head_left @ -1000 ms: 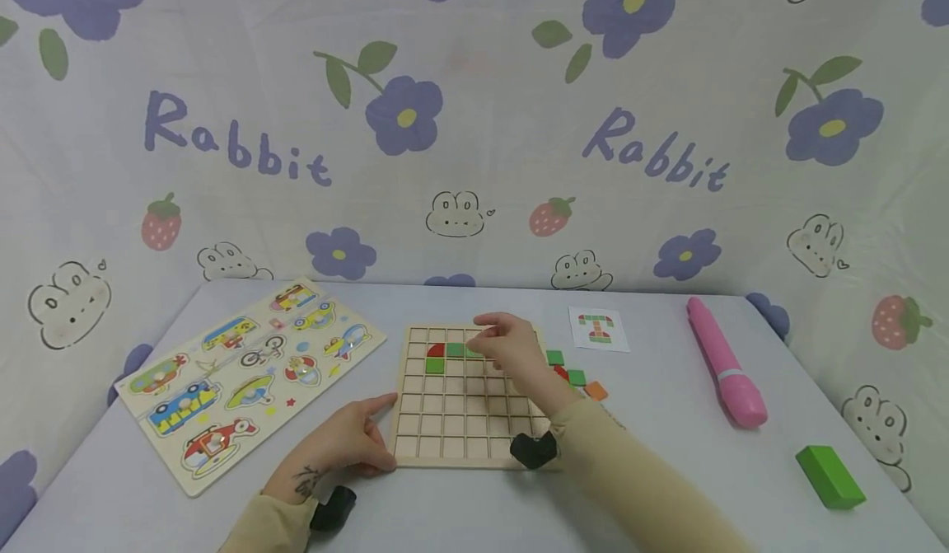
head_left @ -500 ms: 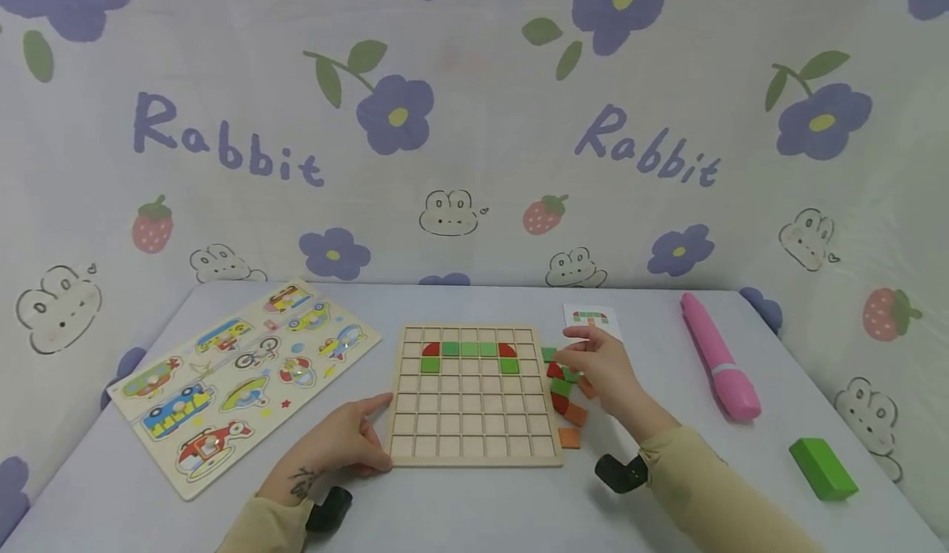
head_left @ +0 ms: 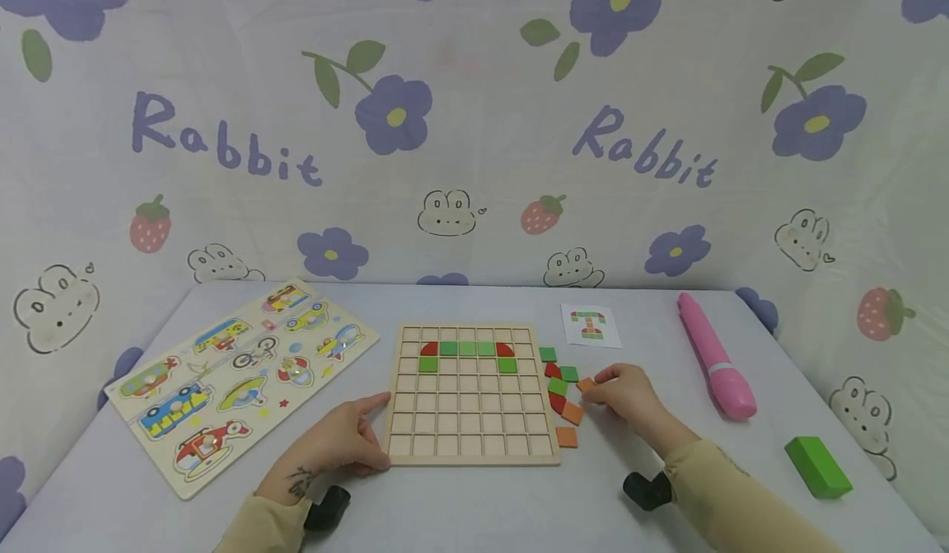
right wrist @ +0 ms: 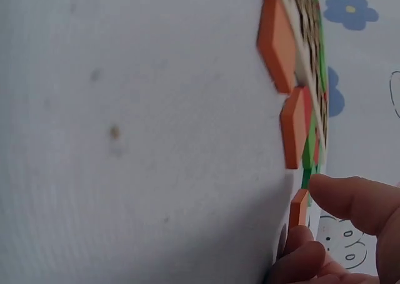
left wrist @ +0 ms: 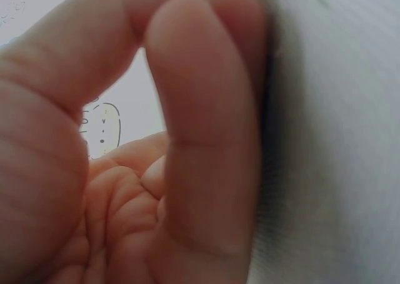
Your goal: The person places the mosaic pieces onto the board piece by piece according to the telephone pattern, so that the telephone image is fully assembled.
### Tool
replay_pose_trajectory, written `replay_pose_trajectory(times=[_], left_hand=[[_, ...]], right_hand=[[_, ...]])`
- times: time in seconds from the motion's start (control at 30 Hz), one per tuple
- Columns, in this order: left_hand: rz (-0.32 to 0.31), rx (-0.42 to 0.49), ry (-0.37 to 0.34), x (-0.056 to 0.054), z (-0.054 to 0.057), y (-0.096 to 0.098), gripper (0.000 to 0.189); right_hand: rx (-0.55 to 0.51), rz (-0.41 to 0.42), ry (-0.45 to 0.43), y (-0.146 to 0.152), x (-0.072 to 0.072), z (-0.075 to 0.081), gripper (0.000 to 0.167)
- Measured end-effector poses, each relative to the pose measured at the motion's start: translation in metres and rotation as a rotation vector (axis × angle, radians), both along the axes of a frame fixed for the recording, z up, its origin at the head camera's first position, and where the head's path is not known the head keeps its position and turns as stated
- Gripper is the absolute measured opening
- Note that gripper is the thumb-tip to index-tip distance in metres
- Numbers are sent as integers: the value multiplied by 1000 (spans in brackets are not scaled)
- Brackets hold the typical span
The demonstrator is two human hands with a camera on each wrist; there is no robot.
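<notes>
A wooden grid board [head_left: 470, 459] lies flat on the table in the head view. Red quarter-round tiles and green square tiles form a row with two ends turned down near its top. My left hand [head_left: 344, 438] touches the board's left edge with spread thumb and index finger; the left wrist view shows mostly its fingers. Right of the board, my right hand [head_left: 626, 392] has thumb and fingertips at an orange square tile [head_left: 586, 385], pinching it. In the right wrist view that orange tile [right wrist: 299, 209] sits between thumb and fingers, partly hidden.
Loose green, red and orange tiles [head_left: 567, 438] lie along the board's right side. Behind them is a pattern card [head_left: 591, 325]. A vehicle puzzle board [head_left: 245, 372] lies left. Farther right are a pink wand-shaped object [head_left: 717, 359] and a green block [head_left: 818, 467].
My right hand has left the board, moved right and come down to the orange tile. A red and a green tile now show at the row's right end. My left hand stays.
</notes>
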State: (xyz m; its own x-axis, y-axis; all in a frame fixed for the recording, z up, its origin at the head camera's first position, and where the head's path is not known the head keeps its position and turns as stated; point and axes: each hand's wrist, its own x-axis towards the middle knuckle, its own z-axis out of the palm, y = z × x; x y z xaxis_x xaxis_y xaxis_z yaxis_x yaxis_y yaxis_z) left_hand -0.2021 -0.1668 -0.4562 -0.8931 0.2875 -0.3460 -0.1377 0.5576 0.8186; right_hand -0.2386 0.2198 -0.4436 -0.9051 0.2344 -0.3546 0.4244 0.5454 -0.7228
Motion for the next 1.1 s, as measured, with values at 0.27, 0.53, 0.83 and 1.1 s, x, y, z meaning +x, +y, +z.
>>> replay_pose_trajectory(times=[0.27,0.53,0.83,1.1], left_hand=[[-5,14,-2,-1,0,-2,94],[-2,5,-16,-3,-2,-2,96],[-3,5,-8,-2,-4,-2,95],[-5,12,-17,-2,-2,-2,96]], right_hand=[[96,44,-1,0,-5,-4,34],[115,37,-11,1,-7,-2,27],[-73,25,97,-11,-10,15,31],[-473,75,253,-61,-21,24,33]])
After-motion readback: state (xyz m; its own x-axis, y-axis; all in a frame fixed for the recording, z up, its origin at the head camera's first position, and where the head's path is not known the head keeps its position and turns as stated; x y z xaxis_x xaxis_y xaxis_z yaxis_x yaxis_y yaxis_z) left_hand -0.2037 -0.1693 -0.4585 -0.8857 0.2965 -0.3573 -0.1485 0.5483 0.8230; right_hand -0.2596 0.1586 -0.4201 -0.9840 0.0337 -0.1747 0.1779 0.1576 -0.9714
